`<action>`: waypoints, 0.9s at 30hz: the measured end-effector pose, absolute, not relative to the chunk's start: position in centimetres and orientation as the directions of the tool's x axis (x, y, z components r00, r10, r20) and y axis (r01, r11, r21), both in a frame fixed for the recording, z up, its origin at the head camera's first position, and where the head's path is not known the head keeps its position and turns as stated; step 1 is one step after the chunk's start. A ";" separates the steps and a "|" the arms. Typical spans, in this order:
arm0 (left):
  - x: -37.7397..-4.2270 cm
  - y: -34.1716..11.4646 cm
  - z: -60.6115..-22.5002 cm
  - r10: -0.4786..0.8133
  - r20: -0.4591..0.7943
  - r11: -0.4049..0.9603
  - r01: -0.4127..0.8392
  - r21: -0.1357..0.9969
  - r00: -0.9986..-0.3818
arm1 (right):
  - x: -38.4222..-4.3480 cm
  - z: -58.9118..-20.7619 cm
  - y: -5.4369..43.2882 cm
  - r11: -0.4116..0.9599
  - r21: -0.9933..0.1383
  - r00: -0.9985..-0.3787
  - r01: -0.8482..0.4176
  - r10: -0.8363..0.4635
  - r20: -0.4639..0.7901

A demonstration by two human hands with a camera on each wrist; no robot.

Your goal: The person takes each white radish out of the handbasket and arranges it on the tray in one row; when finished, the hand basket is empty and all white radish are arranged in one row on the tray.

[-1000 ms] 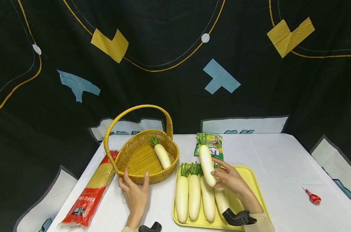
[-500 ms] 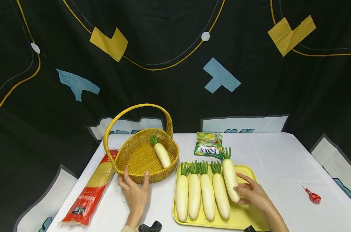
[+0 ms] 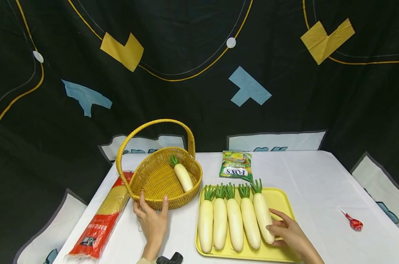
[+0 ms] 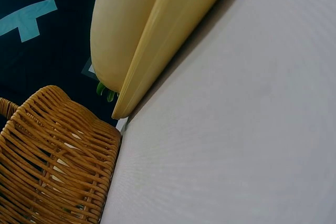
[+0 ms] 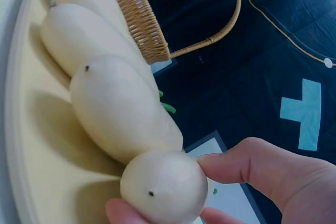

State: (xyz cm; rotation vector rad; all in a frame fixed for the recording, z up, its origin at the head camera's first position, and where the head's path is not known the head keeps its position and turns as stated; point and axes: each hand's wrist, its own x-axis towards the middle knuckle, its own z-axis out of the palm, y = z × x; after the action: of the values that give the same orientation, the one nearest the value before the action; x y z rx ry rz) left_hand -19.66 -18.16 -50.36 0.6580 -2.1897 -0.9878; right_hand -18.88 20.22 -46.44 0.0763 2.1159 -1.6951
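In the head view, a row of several white radishes (image 3: 220,223) with green tops lies on a yellow tray (image 3: 286,201). My right hand (image 3: 289,233) pinches the lower part of the rightmost white radish (image 3: 261,212), which lies along the row. The right wrist view shows the thumb and fingers around the rounded end of this radish (image 5: 164,184). My left hand (image 3: 154,222) rests against the near rim of a yellow wicker basket (image 3: 153,176), thumb and index finger spread. One white radish (image 3: 183,178) lies inside the basket. The left wrist view does not show the hand.
A red-and-yellow packet (image 3: 102,222) lies left of the basket. Behind the tray is a green snack bag (image 3: 236,165). To the right, a red-wrapped lollipop (image 3: 354,223) lies on the white tabletop (image 3: 321,190). A dark cloth (image 3: 173,102) hangs behind the table.
My right hand has moved right and down with a radish from above the row to its right end; the radish now lies on the tray. The left hand stays at the basket.
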 end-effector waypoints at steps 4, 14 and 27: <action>-19.7 -18.3 -50.5 -0.654 0.360 0.600 -0.167 0.782 -0.665 | -18.6 -46.7 20.2 0.280 -0.905 -0.910 0.320 -0.176 -0.376; -19.8 -18.3 -50.5 -0.655 0.358 0.596 -0.163 0.786 -0.665 | -18.2 -46.5 19.8 0.412 -0.859 -0.924 0.303 -0.096 -0.371; -19.7 -18.3 -50.6 -0.648 0.363 0.601 -0.156 0.784 -0.669 | -18.4 -46.0 19.7 0.469 -0.844 -0.941 0.261 -0.071 -0.330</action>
State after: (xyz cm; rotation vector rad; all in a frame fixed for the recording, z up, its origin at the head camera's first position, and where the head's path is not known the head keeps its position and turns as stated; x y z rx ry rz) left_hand -19.72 -18.27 -50.64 0.6326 -2.1813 -0.9841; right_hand -18.42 19.66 -45.99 0.1617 2.4016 -1.4623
